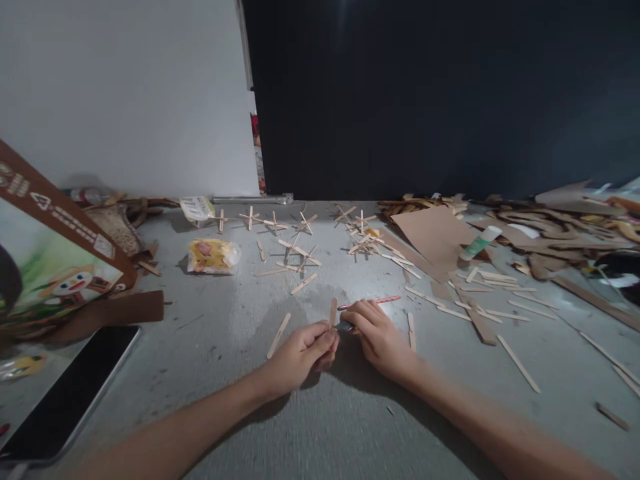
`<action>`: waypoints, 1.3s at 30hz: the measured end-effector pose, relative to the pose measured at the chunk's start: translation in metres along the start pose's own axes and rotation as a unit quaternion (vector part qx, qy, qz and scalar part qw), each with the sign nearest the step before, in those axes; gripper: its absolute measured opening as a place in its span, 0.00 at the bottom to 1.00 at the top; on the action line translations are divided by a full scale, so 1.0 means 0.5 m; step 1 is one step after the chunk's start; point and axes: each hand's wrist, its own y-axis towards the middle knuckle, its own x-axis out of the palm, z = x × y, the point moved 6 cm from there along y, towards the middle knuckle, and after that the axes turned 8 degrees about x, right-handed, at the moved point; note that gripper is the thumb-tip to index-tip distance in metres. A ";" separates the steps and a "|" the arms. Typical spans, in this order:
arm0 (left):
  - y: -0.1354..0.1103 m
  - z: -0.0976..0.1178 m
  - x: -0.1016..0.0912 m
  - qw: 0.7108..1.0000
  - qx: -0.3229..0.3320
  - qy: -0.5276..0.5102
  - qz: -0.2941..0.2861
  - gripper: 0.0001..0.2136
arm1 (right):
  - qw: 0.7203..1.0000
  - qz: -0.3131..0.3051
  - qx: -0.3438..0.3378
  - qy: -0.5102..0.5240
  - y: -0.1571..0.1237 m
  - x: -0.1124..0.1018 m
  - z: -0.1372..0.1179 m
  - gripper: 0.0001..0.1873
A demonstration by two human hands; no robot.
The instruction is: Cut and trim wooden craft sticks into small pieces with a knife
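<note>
My left hand (pixel 306 352) pinches a wooden craft stick (pixel 333 311) that stands upright from between thumb and fingers. Close beside it, my right hand (pixel 383 337) is closed on what looks like a utility knife (pixel 344 327); its grey blade end points at the stick, and most of the handle is hidden in the palm. A red pencil (pixel 375 302) lies just beyond my right hand. One loose craft stick (pixel 279 335) rests left of my left hand, another stick (pixel 411 331) right of my right hand.
Crossed craft sticks (pixel 303 253) stand and lie farther back. Loose sticks, a glue stick (pixel 481 243) and a cardboard sheet (pixel 433 237) are at the right. On the left are a yellow packet (pixel 213 257), a phone (pixel 75 387) and a printed box (pixel 60 260). A dark panel (pixel 440 100) rises behind.
</note>
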 end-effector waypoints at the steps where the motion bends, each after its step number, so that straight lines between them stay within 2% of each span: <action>1: 0.000 0.000 0.002 1.000 -0.003 0.006 -0.005 0.28 | 1.000 0.001 0.000 0.002 0.000 0.001 -0.001 0.16; 7: -0.001 0.007 -0.001 1.000 0.006 0.019 0.016 0.29 | 1.000 0.008 -0.017 -0.007 0.002 -0.002 -0.010 0.15; 12: 0.000 0.006 0.007 1.000 -0.002 0.005 -0.002 0.29 | 1.000 0.004 -0.008 -0.002 0.002 -0.005 -0.012 0.15; 19: 0.004 0.008 0.003 1.000 0.017 -0.006 0.017 0.29 | 1.000 -0.007 0.010 -0.015 0.005 -0.006 -0.010 0.17; 26: 0.003 -0.001 -0.007 0.999 -0.010 -0.018 0.031 0.28 | 0.999 -0.009 0.010 -0.040 0.010 -0.007 -0.014 0.16; 29: 0.003 0.001 -0.007 0.999 0.005 -0.024 0.025 0.29 | 0.999 -0.002 0.026 -0.032 0.010 -0.012 -0.012 0.16; 39: 0.005 0.006 0.003 0.999 -0.001 -0.038 0.007 0.30 | 1.000 -0.004 0.013 -0.028 0.009 -0.007 -0.033 0.17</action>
